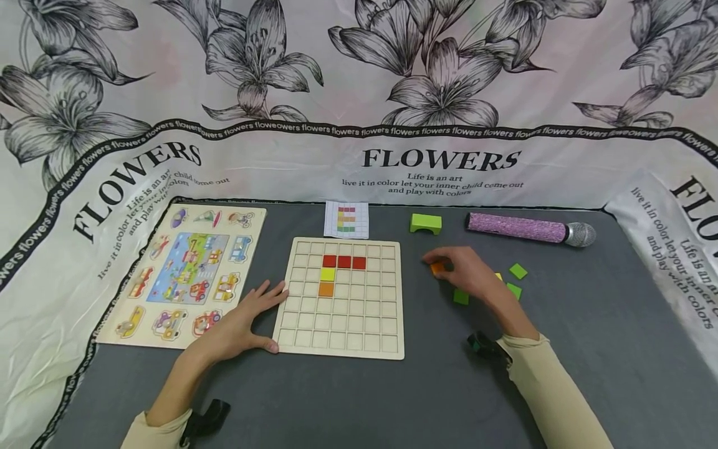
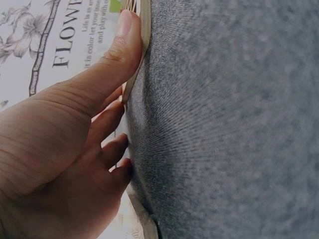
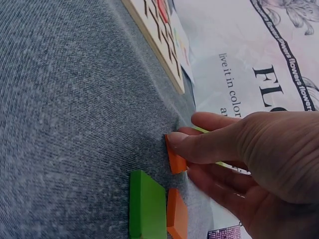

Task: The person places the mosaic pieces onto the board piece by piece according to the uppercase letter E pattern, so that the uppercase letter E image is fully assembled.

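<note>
My right hand (image 1: 468, 269) pinches an orange square tile (image 3: 175, 157) between thumb and fingers, close over the grey cloth right of the wooden grid board (image 1: 348, 330). My left hand (image 1: 241, 324) rests at the board's left side, its fingers spread along the edge and its thumb at the lower left corner. In the upper grid, three red tiles (image 1: 344, 262) lie in a row. Below the leftmost red are a yellow tile (image 1: 328, 274) and an orange one (image 1: 326, 289). A green tile (image 3: 147, 206) and another orange tile (image 3: 177, 214) lie near my right hand.
Left of the board lies a vehicle picture puzzle (image 1: 187, 268). A small pattern card (image 1: 346, 220) touches the board's far side. Beyond my right hand are a green arch block (image 1: 426, 223) and a pink glittery microphone (image 1: 521, 228). Several loose tiles, including a green one (image 1: 518, 270), lie around my right wrist.
</note>
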A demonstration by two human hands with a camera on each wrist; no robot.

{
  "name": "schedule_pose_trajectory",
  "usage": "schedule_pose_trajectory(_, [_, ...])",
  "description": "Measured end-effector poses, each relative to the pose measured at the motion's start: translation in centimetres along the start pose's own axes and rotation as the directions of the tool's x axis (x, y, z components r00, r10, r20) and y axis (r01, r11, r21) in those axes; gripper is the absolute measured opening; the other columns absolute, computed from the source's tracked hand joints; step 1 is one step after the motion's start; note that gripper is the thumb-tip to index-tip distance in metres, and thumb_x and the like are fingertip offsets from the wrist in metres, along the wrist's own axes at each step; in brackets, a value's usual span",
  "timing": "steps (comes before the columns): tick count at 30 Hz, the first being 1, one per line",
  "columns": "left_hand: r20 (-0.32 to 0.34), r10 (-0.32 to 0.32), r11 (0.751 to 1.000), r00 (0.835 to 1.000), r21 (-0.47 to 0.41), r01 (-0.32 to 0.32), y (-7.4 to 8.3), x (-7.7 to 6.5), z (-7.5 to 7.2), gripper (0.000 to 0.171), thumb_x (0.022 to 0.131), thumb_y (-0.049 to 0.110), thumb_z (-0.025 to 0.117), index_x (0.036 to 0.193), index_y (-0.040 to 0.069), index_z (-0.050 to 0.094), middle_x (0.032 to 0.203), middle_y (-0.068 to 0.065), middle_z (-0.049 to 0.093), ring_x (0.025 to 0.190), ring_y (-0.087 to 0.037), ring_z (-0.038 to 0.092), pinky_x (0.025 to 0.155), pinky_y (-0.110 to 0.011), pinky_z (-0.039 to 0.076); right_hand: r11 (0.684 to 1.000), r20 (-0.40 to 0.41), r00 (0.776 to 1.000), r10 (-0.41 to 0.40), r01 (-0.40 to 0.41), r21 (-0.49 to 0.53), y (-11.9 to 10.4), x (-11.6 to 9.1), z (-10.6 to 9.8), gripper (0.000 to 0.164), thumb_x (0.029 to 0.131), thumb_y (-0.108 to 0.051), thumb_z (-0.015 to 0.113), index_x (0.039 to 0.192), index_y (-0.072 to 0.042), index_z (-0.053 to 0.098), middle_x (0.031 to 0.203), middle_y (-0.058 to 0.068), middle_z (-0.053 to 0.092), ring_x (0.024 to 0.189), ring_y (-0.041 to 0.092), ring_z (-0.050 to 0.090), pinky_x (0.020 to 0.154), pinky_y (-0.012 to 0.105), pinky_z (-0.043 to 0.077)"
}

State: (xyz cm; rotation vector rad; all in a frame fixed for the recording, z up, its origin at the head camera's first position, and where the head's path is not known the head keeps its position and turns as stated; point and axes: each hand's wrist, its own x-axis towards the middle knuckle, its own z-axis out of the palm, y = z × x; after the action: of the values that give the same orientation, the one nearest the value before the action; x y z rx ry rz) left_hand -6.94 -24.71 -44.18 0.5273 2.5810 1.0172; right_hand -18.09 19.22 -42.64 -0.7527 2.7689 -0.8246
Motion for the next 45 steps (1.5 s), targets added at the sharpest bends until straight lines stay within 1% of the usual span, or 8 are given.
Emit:
schedule_pose_trajectory(6, [0.001, -0.004, 1.0, 1.0, -0.003, 0.004, 0.0, 0.1, 0.0, 0.1, 0.071, 0.037, 0.084, 0.154, 0.012, 0.034, 0.162, -0.009, 0.021, 0.148, -0.043, 0.003, 0.112, -0.067, 0.012, 1.0, -0.045, 0.999, 0.021, -0.021, -0.015, -0.1, 0.0, 0.1, 0.034, 0.082, 0.005, 0.074, 0.115, 0.002, 0.07, 0.109, 0.017, 0.069, 0.1, 0.033, 0.064, 0.088, 0.049, 0.051])
schedule_pose_trajectory(12, [0.0, 0.008, 1.0, 1.0, -0.007, -0.008, -0.1, 0.1, 0.1, 0.1, 0.071, 0.036, 0.084, 0.154, 0.012, 0.034, 0.162, -0.009, 0.021, 0.148, -0.042, 0.003, 0.112, -0.066, 0.009, 0.999, -0.076, 0.997, 0.029, -0.03, -0.016, -0.6, 0.3, 0.0, 0.032, 0.082, 0.007, 0.073, 0.113, 0.003, 0.07, 0.101, 0.015, 0.07, 0.092, 0.03, 0.067, 0.081, 0.045, 0.054])
schedule_pose_trajectory(19, [-0.004, 0.008, 1.0, 1.0, -0.006, -0.008, -0.1, 0.1, 0.1, 0.1, 0.07, 0.037, 0.084, 0.154, 0.012, 0.034, 0.162, -0.009, 0.021, 0.148, -0.042, 0.003, 0.113, -0.066, 0.009, 0.999, -0.086, 0.996, -0.034, 0.031, -0.036, -2.4, 1.4, 0.9, 0.027, 0.084, 0.002, 0.074, 0.111, -0.001, 0.072, 0.099, 0.012, 0.071, 0.089, 0.026, 0.066, 0.079, 0.042, 0.054])
schedule_pose_trajectory(25, [-0.01, 0.002, 1.0, 1.0, -0.002, -0.002, 0.0, 0.0, 0.1, 0.1, 0.07, 0.036, 0.085, 0.153, 0.012, 0.036, 0.162, -0.009, 0.021, 0.148, -0.042, 0.004, 0.112, -0.066, 0.01, 0.994, -0.111, 0.989, -0.099, 0.103, 0.032, -5.3, 2.7, 2.3, 0.027, 0.083, 0.003, 0.074, 0.11, -0.002, 0.072, 0.099, 0.009, 0.071, 0.089, 0.021, 0.067, 0.079, 0.038, 0.055])
schedule_pose_trajectory(30, [-0.015, -0.005, 1.0, 1.0, 0.0, 0.005, 0.2, -0.1, 0.0, 0.099, 0.07, 0.036, 0.085, 0.153, 0.012, 0.037, 0.162, -0.01, 0.022, 0.147, -0.044, 0.005, 0.111, -0.067, 0.012, 0.978, -0.066, 0.981, -0.18, 0.186, 0.095, -7.9, 4.1, 4.1, 0.024, 0.085, 0.002, 0.073, 0.108, -0.002, 0.073, 0.1, 0.007, 0.071, 0.088, 0.018, 0.065, 0.079, 0.033, 0.054])
schedule_pose_trajectory(35, [-0.016, -0.004, 1.0, 1.0, 0.001, 0.004, 0.3, -0.1, 0.0, 0.099, 0.07, 0.035, 0.085, 0.153, 0.012, 0.036, 0.162, -0.01, 0.022, 0.148, -0.043, 0.005, 0.112, -0.066, 0.011, 0.948, -0.014, 0.968, -0.252, 0.249, 0.2, -10.0, 5.3, 6.2, 0.025, 0.084, 0.0, 0.074, 0.109, -0.002, 0.073, 0.1, 0.006, 0.072, 0.089, 0.015, 0.064, 0.08, 0.028, 0.053])
schedule_pose_trajectory(39, [-0.013, 0.001, 1.0, 1.0, -0.001, -0.001, 0.2, 0.0, 0.0, 0.099, 0.07, 0.035, 0.085, 0.153, 0.011, 0.037, 0.161, -0.011, 0.022, 0.148, -0.042, 0.005, 0.113, -0.065, 0.011, 0.933, 0.027, 0.966, -0.256, 0.24, 0.267, -11.0, 5.9, 7.3, 0.026, 0.084, 0.0, 0.074, 0.11, -0.002, 0.072, 0.1, 0.005, 0.072, 0.089, 0.013, 0.064, 0.081, 0.025, 0.052])
schedule_pose_trajectory(45, [-0.012, 0.003, 1.0, 1.0, -0.008, -0.003, 0.0, 0.0, 0.1, 0.098, 0.07, 0.036, 0.085, 0.153, 0.011, 0.037, 0.162, -0.01, 0.022, 0.148, -0.042, 0.004, 0.113, -0.065, 0.01, 0.935, 0.05, 0.971, -0.232, 0.209, 0.288, -11.8, 6.4, 8.0, 0.024, 0.085, 0.0, 0.074, 0.109, -0.002, 0.072, 0.094, 0.003, 0.07, 0.087, 0.013, 0.063, 0.08, 0.025, 0.052])
